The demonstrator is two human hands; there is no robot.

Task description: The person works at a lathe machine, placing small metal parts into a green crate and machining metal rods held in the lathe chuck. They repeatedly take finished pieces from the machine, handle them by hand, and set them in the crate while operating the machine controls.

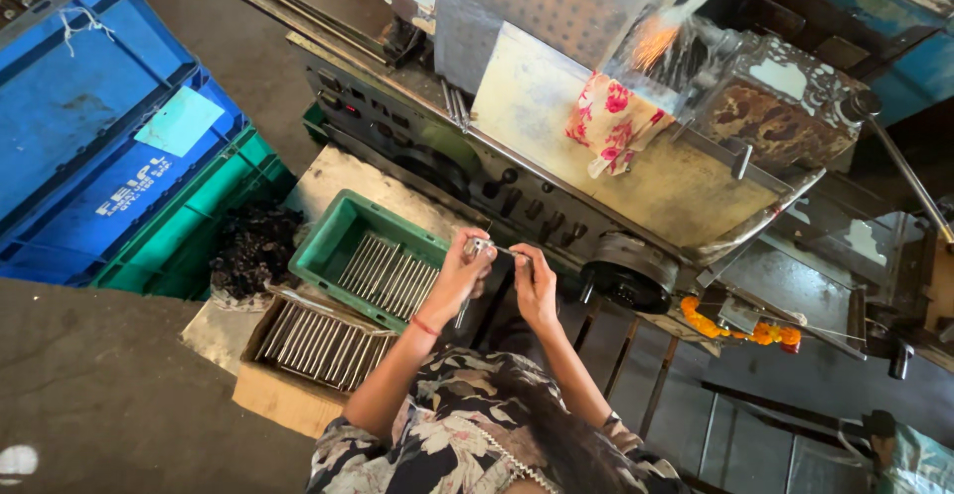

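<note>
left hand [459,273]: closed round a small metal gauge [479,247], held up in front of the chest, just ahead of the machine's control panel [517,201]
right hand [535,280]: fingers pinched narrow on a thin steel rod [505,250], its end meeting the gauge
rod position: between the two hands, roughly level, tip at the gauge; too small to tell how far in it sits
step in hand: looks like checking or fitting the rod against the gauge
doing it well: my read is to keep the rod square to the gauge, left hand steady, right hand doing the feeding, light grip so the rod doesn't bend, elbows clear of the wheel [626,273]
green tray [343,226]: just left of the left hand, holds a row of like rods lying side by side, about half the floor covered
carton [283,400]: below and left of the left hand, near the elbow, packed with a full layer of rods in parallel
blue crates [79,126]: well left of both hands, stacked, contents mostly hidden; the top-left one shows a grid of dark parts
green crate [174,250]: under the blue ones, inside not visible
black swarf pile [253,246]: between crates and tray, loose
grinder [666,37]: well ahead of the right hand, sparks flying; floral cloth [611,116] draped beside it
</note>
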